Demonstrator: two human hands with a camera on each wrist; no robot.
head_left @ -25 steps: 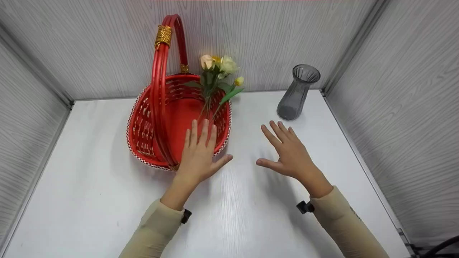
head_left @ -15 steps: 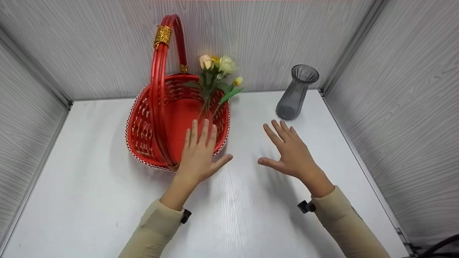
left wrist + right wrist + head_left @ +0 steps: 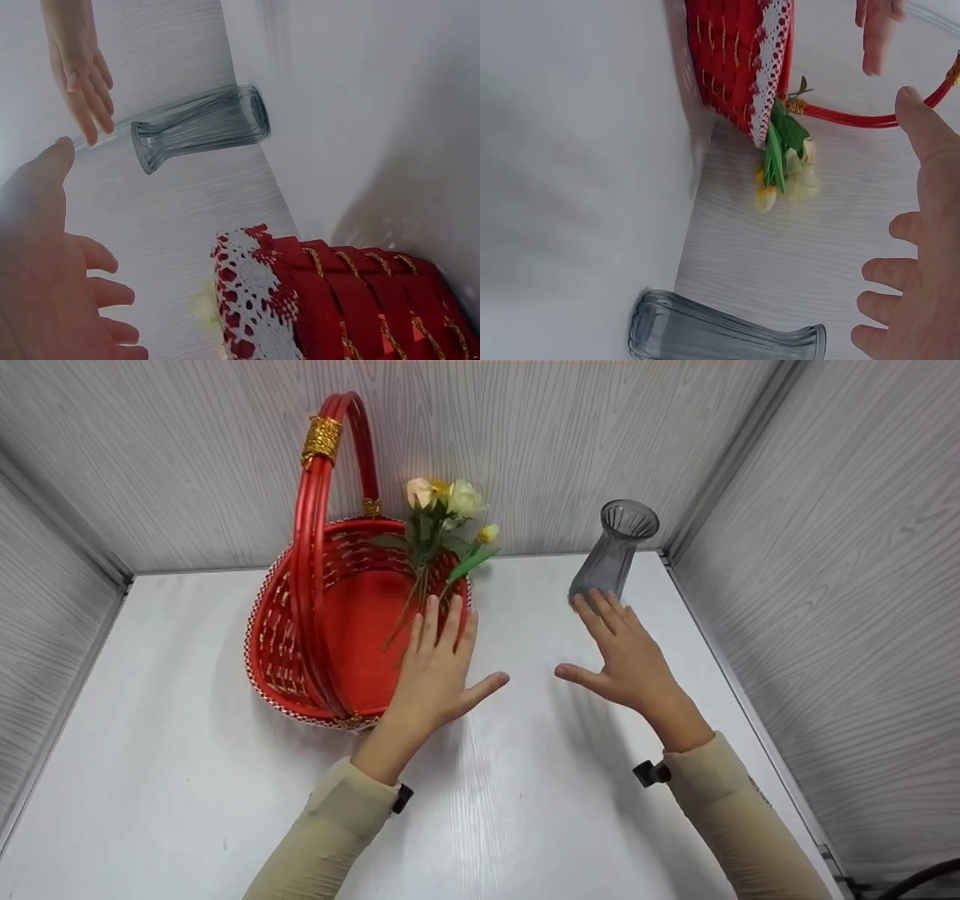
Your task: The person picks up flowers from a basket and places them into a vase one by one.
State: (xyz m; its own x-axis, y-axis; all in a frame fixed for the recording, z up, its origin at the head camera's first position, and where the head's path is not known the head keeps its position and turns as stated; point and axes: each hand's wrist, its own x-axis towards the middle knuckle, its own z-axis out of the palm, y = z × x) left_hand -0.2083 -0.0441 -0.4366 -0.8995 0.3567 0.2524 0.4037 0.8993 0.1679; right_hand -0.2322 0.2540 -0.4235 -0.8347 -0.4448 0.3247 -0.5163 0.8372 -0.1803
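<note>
My left hand (image 3: 435,675) is spread flat in the air, fingers overlapping the right front part of the red woven basket (image 3: 259,675) in the head view. Several artificial flowers (image 3: 463,499), cream, white and yellow with green leaves, lean in the basket, heads over its back right rim and stems inside. My right hand (image 3: 628,660) is also spread, thumb out to the left, and holds nothing. Its fingertips overlap the base of a grey ribbed glass vase (image 3: 611,555) in the head view. The left wrist view shows the vase (image 3: 202,127) standing apart from both hands.
A tall arched handle (image 3: 311,532) with gold binding rises over the basket. White table surface (image 3: 487,810) lies in front. Grey wood-grain panels (image 3: 540,435) stand behind and at both sides. A dark cable (image 3: 922,877) runs at the lower right.
Both hands have moved forward and slightly right, fingers still spread; the right fingertips now overlap the vase. The basket, flowers and vase appear shifted slightly left in the view.
</note>
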